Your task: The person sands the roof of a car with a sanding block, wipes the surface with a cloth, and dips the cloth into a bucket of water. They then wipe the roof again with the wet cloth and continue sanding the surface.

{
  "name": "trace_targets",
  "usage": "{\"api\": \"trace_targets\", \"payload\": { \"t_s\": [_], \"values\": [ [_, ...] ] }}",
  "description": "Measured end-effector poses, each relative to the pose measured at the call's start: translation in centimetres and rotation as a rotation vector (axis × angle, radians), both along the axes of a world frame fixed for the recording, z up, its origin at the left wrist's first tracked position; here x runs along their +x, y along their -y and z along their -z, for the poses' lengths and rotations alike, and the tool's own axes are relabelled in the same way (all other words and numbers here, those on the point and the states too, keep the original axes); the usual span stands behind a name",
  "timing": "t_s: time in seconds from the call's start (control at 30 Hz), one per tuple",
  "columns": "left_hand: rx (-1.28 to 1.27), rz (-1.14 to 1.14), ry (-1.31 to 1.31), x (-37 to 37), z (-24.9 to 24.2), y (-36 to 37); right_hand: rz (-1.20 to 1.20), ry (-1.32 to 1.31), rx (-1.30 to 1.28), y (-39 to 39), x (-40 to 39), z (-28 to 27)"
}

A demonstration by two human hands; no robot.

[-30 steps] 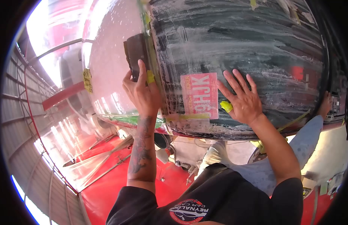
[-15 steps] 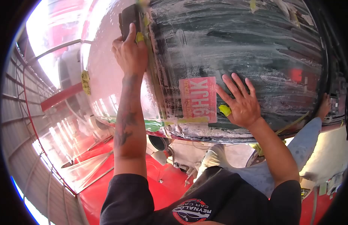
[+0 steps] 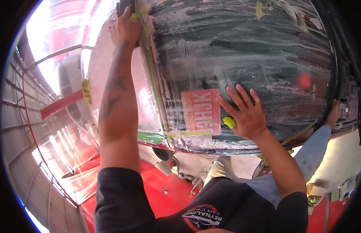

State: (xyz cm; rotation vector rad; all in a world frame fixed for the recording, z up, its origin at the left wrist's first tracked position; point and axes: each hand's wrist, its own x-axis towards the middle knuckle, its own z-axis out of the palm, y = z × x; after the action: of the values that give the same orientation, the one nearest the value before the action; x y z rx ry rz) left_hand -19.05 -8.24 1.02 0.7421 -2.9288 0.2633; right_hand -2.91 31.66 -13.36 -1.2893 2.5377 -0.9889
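My left hand (image 3: 125, 30) is at the top of the view, wrapped around a dark sanding block (image 3: 122, 7). Most of the block is hidden by the fingers. It rests on the pale, wet-looking car panel (image 3: 106, 72), alongside the taped seam (image 3: 155, 91) next to the glass. My right hand (image 3: 248, 118) lies flat with fingers spread on the dark, dust-streaked car window (image 3: 196, 50), just right of a red-and-white sticker (image 3: 202, 112). Yellow tape (image 3: 229, 122) is wrapped around the right thumb, and a yellow piece shows at the left thumb too.
A green patch (image 3: 151, 137) marks the panel's lower edge. Tape and paper scraps (image 3: 295, 13) cling to the upper right of the glass. My bare foot (image 3: 334, 112) is propped at the car's right side. Red surfaces (image 3: 159, 186) lie below, and corrugated wall (image 3: 23, 128) stands left.
My left hand has moved up and slightly left along the panel with the sanding block. My right hand stays flat beside the sticker; the view has shifted a little.
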Motion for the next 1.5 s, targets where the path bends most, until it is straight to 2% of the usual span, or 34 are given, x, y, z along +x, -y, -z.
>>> {"api": "trace_targets", "payload": {
  "t_s": [0.07, 0.13, 0.23, 0.33, 0.4, 0.5, 0.6, 0.7, 0.8, 0.9, 1.0, 1.03, 1.07, 1.13, 1.23, 1.27, 1.37, 1.5],
  "values": [
    [-0.011, 0.012, 0.012, 1.4, -0.1, -0.2, -0.017, -0.002, 0.018, 0.0, 0.1, -0.1],
    [-0.086, 0.037, 0.013, 6.0, 0.2, -2.3, -0.008, -0.002, 0.015, 0.0, -0.1, -0.1],
    [-0.116, 0.015, 0.008, 7.1, 0.1, -2.9, 0.009, 0.018, -0.046, 0.2, 0.2, 0.3],
    [-0.088, -0.010, 0.060, -0.9, 0.4, 1.0, 0.004, 0.032, -0.029, 0.2, 0.2, 0.2],
    [-0.096, 0.098, -0.038, -7.3, 1.1, 4.9, -0.008, 0.035, 0.018, 0.1, 0.1, -0.1],
    [-0.168, 0.119, -0.010, -8.0, 1.0, 5.4, -0.007, 0.026, -0.002, 0.0, 0.0, 0.2],
    [0.017, 0.042, -0.014, -1.4, 0.8, 2.4, 0.002, 0.012, -0.013, 0.0, 0.1, 0.4],
    [-0.176, 0.058, 0.054, 0.8, 0.6, 1.3, -0.003, -0.003, 0.018, 0.1, 0.1, 0.3],
    [-0.034, -0.018, 0.030, -6.0, 0.5, 3.7, -0.003, 0.011, 0.005, 0.0, 0.1, 0.2],
    [-0.165, 0.081, -0.001, -11.1, 0.2, 7.6, -0.002, -0.006, 0.003, 0.0, 0.1, 0.4],
    [-0.077, 0.089, -0.031, -7.1, 1.2, 6.4, -0.015, -0.018, 0.037, 0.0, -0.1, 0.1],
    [0.055, -0.003, -0.007, -3.7, 0.6, 4.1, -0.008, -0.018, 0.023, 0.0, -0.1, 0.1],
    [-0.055, 0.075, -0.027, 0.7, 0.7, 2.4, -0.002, -0.017, 0.010, 0.1, -0.1, 0.2],
    [-0.085, 0.130, -0.057, 10.5, 0.6, -2.4, -0.006, -0.001, 0.001, 0.0, 0.0, 0.0],
    [0.034, 0.114, -0.081, 22.4, -0.2, -10.3, -0.022, 0.030, 0.024, 0.1, -0.1, 0.0],
    [-0.019, 0.126, -0.054, 24.3, -0.2, -10.9, -0.010, 0.028, 0.023, 0.1, 0.0, 0.0],
    [-0.021, 0.123, -0.106, 21.5, -0.4, -7.7, -0.005, 0.010, 0.004, 0.2, 0.1, 0.3],
    [-0.066, 0.069, -0.137, 13.7, -0.6, 2.7, 0.001, 0.012, -0.016, 0.2, 0.0, 0.0]
  ]
}}
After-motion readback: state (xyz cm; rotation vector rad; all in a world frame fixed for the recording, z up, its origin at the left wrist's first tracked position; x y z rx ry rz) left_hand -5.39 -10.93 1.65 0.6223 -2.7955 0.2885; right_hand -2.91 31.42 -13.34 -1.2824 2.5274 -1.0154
